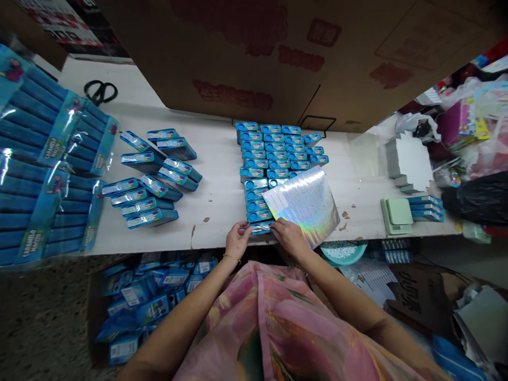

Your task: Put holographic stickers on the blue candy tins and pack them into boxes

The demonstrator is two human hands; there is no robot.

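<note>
At the table's front edge, my left hand and my right hand pinch the two ends of a shiny sticker strip. The strip lies on or just above the top of the nearest small blue box, which it mostly hides. Beyond it, several blue boxes stand in tight rows with their tops facing up. A silver holographic sticker sheet lies slanted over some of these boxes, partly beneath my right hand. Pale bare strips show at its upper left corner. Whether my right fingers also touch the sheet is unclear.
More blue boxes with shiny strips stand left. Wrapped blue packs and black scissors lie farther left. A large carton looms behind. Right is a green scale; below are a teal basin and boxed packs.
</note>
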